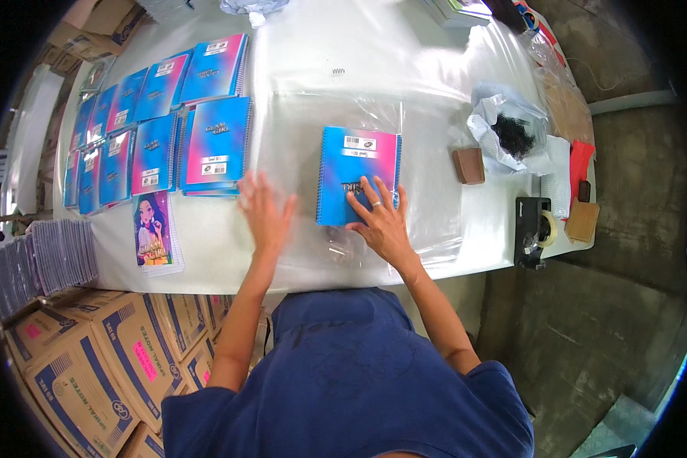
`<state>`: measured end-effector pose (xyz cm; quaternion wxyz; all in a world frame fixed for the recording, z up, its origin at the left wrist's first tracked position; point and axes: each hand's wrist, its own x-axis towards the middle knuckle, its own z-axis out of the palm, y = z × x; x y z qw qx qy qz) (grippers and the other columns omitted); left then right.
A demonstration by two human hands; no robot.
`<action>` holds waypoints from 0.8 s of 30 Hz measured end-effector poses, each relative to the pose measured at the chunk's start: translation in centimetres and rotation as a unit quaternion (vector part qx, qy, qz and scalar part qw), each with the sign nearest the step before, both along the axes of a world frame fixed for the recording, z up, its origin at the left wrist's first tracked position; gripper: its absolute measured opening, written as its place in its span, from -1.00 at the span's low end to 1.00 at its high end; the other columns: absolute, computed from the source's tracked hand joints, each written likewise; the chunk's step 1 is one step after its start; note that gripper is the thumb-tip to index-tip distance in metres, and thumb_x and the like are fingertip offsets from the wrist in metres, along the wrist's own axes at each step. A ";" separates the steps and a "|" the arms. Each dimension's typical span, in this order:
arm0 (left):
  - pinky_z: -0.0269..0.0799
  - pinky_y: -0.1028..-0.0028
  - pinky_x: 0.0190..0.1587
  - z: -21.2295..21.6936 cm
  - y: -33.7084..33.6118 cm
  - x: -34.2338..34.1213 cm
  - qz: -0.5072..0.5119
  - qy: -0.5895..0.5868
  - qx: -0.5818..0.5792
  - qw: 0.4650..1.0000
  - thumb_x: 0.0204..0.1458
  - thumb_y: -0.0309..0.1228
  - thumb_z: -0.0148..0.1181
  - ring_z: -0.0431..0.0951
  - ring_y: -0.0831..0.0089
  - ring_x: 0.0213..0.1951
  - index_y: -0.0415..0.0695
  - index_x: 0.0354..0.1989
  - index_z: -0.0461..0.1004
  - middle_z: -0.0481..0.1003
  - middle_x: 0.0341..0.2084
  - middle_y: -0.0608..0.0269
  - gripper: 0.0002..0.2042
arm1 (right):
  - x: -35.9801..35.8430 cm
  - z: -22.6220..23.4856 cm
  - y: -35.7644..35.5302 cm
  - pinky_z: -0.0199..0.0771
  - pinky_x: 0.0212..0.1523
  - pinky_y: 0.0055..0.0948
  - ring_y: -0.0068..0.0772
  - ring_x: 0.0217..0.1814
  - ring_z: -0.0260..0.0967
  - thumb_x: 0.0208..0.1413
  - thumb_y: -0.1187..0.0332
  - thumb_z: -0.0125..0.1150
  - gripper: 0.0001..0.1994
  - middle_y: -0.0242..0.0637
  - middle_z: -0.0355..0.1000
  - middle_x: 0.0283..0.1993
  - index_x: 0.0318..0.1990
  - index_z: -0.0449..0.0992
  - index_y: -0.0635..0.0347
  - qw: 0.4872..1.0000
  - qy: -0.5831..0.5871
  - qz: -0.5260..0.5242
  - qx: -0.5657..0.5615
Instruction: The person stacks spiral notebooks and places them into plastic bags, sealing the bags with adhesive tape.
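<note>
A blue and pink spiral notebook (340,175) lies on a clear plastic sheet or bag (431,198) in front of me. On its lower right part rests my right hand (385,225), fingers spread and flat, a ring on one of them. My left hand (266,217) is over the table to the left of the notebook, smeared by motion, its fingers apart and holding nothing. Nearest to it stands a stack of similar notebooks (217,145). One notebook with a cartoon cover (154,229) sits below those stacks.
Several stacks of blue-pink notebooks (160,88) fill the left side. A tape dispenser (530,229), a brown block (468,166) and an opened bag of small black pieces (511,136) are at the right. Cardboard boxes (130,343) stand below the table at the left.
</note>
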<state>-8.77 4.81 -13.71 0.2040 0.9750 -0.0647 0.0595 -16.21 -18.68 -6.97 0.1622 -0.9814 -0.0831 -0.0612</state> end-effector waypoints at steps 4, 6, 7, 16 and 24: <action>-0.17 -0.10 0.32 -1.3 3.6 -3.0 0.023 0.076 0.080 0.994 0.11 -0.21 0.11 -0.16 -0.09 0.39 -0.09 0.38 -0.01 -0.02 0.36 -0.05 -0.32 | 0.7 0.1 0.8 -0.03 0.22 0.15 -0.07 0.31 0.08 -0.10 0.21 0.35 -0.53 -0.15 0.19 0.28 0.04 0.48 0.05 1.000 -0.022 0.014 0.008; 0.07 0.01 0.26 -1.0 3.2 -2.5 0.010 0.117 0.019 0.993 0.09 -0.42 0.07 0.03 -0.07 0.34 -0.04 0.38 -0.02 0.08 0.33 -0.03 -0.34 | 1.1 -0.3 1.0 0.01 0.21 0.07 -0.09 0.27 0.12 -0.09 0.25 0.35 -0.54 -0.15 0.21 0.26 0.02 0.48 0.09 0.999 -0.009 0.023 0.042; 0.18 0.06 0.24 -0.4 2.8 -2.5 0.005 0.137 -0.013 0.990 0.08 -0.52 0.05 0.12 -0.06 0.31 -0.01 0.39 -0.02 0.12 0.31 -0.02 -0.34 | 1.2 -0.4 0.9 0.02 0.21 0.03 -0.10 0.25 0.14 -0.09 0.28 0.35 -0.55 -0.14 0.22 0.25 0.01 0.49 0.11 0.998 -0.002 0.030 0.058; 0.41 0.52 0.03 10.7 -3.3 -3.7 -0.153 0.383 -0.293 0.863 -0.13 -0.82 -0.12 0.41 0.34 0.15 -0.09 0.36 0.05 0.27 0.22 -0.06 -0.24 | 3.1 -3.4 0.5 0.27 0.03 -0.23 -0.15 0.05 0.33 0.07 0.26 0.26 -0.70 -0.07 0.28 0.17 -0.17 0.51 0.34 0.936 0.065 -0.067 0.339; 0.21 0.27 0.23 6.7 -5.0 -3.3 -0.269 0.200 -0.364 0.869 0.05 -0.53 0.07 0.21 0.08 0.28 -0.12 0.30 0.17 0.22 0.24 -0.11 -0.43 | 4.7 -1.8 0.3 0.39 -0.26 -0.41 -0.36 -0.25 0.40 -0.02 0.40 0.26 -0.82 -0.17 0.47 -0.16 -0.45 0.54 0.42 0.874 0.126 -0.182 0.432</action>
